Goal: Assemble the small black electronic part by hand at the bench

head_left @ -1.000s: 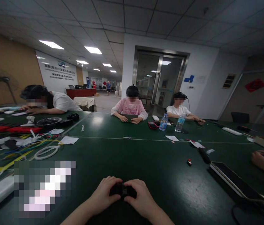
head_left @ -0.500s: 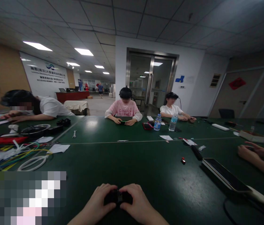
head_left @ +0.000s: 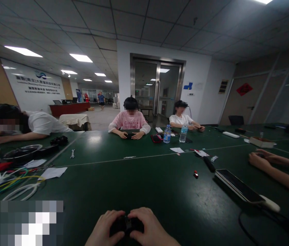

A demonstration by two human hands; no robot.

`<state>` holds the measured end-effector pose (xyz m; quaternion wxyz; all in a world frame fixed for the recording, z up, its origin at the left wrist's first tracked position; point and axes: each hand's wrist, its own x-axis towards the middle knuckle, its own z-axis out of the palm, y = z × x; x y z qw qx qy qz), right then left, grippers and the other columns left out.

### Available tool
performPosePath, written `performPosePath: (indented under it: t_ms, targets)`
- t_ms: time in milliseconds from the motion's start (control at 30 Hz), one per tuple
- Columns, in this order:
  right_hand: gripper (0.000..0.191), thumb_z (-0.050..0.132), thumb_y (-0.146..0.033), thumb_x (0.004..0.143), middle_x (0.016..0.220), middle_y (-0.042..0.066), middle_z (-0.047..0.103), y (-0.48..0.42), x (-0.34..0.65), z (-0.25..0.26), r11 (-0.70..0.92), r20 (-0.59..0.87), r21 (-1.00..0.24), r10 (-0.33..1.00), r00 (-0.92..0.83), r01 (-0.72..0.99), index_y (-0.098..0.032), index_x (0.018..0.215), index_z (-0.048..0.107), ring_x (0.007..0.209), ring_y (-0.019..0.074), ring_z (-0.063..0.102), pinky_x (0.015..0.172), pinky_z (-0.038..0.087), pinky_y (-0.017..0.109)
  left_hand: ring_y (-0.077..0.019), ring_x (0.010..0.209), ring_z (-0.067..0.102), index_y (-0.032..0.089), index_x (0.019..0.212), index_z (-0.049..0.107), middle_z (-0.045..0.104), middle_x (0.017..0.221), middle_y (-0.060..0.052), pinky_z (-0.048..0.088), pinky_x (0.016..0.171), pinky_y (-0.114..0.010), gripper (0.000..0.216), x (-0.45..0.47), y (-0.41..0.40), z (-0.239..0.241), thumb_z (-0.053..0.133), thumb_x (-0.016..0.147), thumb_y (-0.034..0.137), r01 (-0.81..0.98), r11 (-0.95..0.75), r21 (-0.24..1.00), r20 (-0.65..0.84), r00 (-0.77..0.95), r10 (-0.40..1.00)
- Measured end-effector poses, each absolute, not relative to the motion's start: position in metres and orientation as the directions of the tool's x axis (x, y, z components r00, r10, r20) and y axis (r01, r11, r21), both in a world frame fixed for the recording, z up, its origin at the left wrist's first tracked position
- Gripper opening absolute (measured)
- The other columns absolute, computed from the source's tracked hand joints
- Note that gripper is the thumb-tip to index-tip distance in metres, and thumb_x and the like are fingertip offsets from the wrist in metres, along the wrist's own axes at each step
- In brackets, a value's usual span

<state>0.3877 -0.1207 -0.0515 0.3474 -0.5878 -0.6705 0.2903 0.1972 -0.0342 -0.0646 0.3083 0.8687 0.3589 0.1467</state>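
Observation:
At the bottom middle of the head view, my left hand (head_left: 105, 227) and my right hand (head_left: 148, 228) meet over a small black object (head_left: 126, 225) on the dark green table (head_left: 144, 184). Fingers of both hands curl round it, thumbs on top. Most of the object is hidden by my fingers, and I cannot make out what it is.
A phone (head_left: 238, 186) with a white cable lies to the right, near a co-worker's hands (head_left: 259, 159). A small red item (head_left: 196, 174) and a black pen (head_left: 207, 164) lie ahead. Coloured cables (head_left: 11, 181) crowd the left. Three people sit at the table's far and left sides, with water bottles (head_left: 167, 134).
The view has swung to the right and upward, so my hands sit lower in frame. Both hands stay closed on the black object.

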Motion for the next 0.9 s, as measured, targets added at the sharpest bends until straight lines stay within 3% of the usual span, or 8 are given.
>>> performPosePath:
  t_ms: [400,667,900]
  targets:
    - [0.042,0.062,-0.015,0.064,0.111,0.003,0.062,-0.116,0.386,-0.053,0.094,0.065,-0.772,0.995,-0.069,0.629,-0.026,0.105,0.061,0.106,0.0209,0.052,0.094,0.036,0.032,-0.0259,0.103,0.052,0.026,0.112,0.057,0.060,0.111,-0.005,0.039,0.090,-0.038,0.048,0.197,-0.033,-0.065,0.065,0.065,0.019,0.543,-0.553,0.632,0.003,0.712,0.703]
    - [0.037,0.059,-0.017,0.068,0.111,0.000,0.062,-0.118,0.379,-0.046,0.005,0.020,-0.768,1.000,0.016,0.641,-0.029,0.103,0.061,0.110,0.0210,0.050,0.096,0.035,0.033,-0.0230,0.103,0.050,0.026,0.116,0.053,0.057,0.113,-0.005,0.038,0.091,-0.034,0.046,0.192,-0.043,-0.053,0.062,0.071,0.021,0.514,-0.536,0.670,0.037,0.698,0.715]
    - [0.034,0.058,-0.021,0.072,0.117,0.000,0.059,-0.118,0.381,-0.043,0.016,-0.003,-0.741,1.000,-0.028,0.672,-0.028,0.105,0.060,0.114,0.0225,0.047,0.099,0.035,0.037,-0.0220,0.104,0.049,0.026,0.117,0.053,0.057,0.113,-0.004,0.037,0.092,-0.035,0.044,0.190,-0.051,-0.042,0.061,0.074,0.023,0.502,-0.553,0.665,0.079,0.689,0.721]
